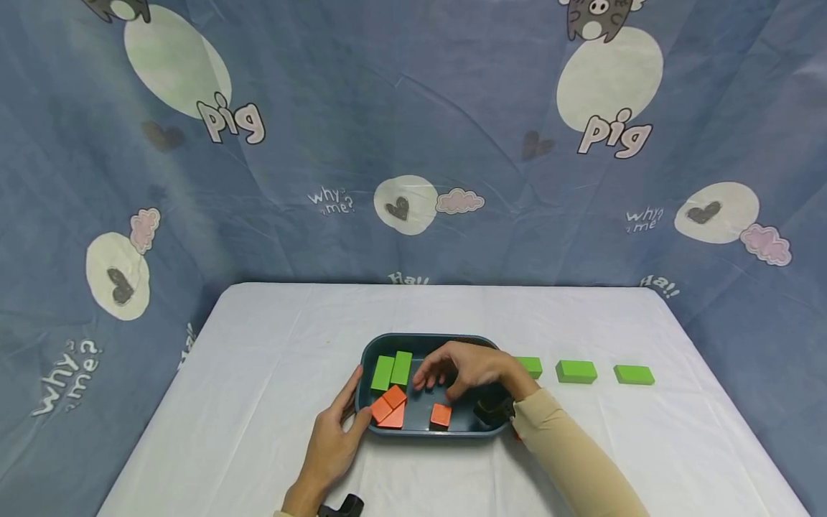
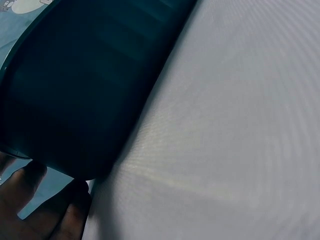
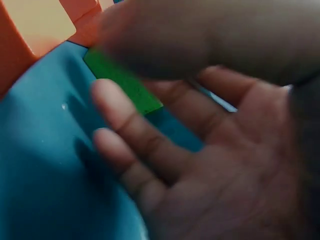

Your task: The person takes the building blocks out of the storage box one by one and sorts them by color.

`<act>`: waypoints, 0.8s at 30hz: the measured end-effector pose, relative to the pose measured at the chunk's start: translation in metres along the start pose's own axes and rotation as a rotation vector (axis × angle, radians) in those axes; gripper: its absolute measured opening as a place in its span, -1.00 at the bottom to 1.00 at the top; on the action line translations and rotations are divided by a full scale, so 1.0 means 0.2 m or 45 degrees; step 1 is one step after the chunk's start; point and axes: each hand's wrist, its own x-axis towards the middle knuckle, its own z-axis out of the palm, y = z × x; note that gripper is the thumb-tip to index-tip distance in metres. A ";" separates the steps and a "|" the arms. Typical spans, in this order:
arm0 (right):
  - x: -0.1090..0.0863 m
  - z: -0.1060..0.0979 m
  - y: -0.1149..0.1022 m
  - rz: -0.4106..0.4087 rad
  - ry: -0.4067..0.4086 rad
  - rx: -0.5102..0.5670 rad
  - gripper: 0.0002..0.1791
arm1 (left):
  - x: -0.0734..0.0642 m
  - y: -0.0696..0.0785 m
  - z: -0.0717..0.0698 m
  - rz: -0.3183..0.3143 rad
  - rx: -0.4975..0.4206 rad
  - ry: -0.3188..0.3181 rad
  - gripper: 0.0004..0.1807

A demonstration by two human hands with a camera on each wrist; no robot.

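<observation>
A beige sleeve (image 1: 575,452), lower right, leads to the right hand (image 1: 474,366), fingers loose and empty over the lower-centre tray (image 1: 420,434) of blocks (image 1: 382,373); the left hand (image 1: 328,439), fingers extended, steadies it. Arranging blocks seems underway; next likely needs a pinch.

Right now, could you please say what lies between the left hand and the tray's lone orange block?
The head view shows clustered orange blocks nearest the left hand, then bare tray floor.

We note tray (image 1: 416,413): smooth, plastic-looking, faintly glossy. Green blocks (image 1: 576,372): smooth, matt. Tabletop (image 1: 258,402): cloth-covered, matt. Backdrop (image 1: 362,136): creased cloth.
</observation>
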 end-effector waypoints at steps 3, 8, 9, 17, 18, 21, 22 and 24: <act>0.01 0.01 0.01 0.022 -0.070 -0.021 -0.34 | 0.00 0.00 0.00 -0.002 0.000 -0.001 -0.28; 0.01 0.01 0.02 0.068 -0.121 -0.057 -0.29 | 0.00 0.00 0.00 -0.007 0.012 -0.006 -0.28; 0.02 0.02 0.02 0.079 -0.127 -0.056 -0.28 | 0.00 0.00 0.00 -0.007 0.016 -0.005 -0.28; 0.03 0.03 0.01 0.168 -0.199 -0.108 -0.29 | 0.00 -0.01 0.00 0.014 0.006 0.009 -0.29; 0.03 0.04 0.01 0.179 -0.206 -0.112 -0.29 | 0.00 -0.01 0.00 0.014 0.005 0.005 -0.29; 0.03 0.04 0.01 0.198 -0.223 -0.123 -0.29 | 0.00 -0.01 0.00 0.007 -0.003 -0.003 -0.29; 0.03 0.04 0.01 0.200 -0.228 -0.129 -0.29 | 0.00 0.00 0.00 0.006 -0.004 -0.002 -0.29; 0.03 0.05 0.00 0.201 -0.234 -0.160 -0.28 | 0.00 0.00 0.00 0.003 -0.002 0.005 -0.29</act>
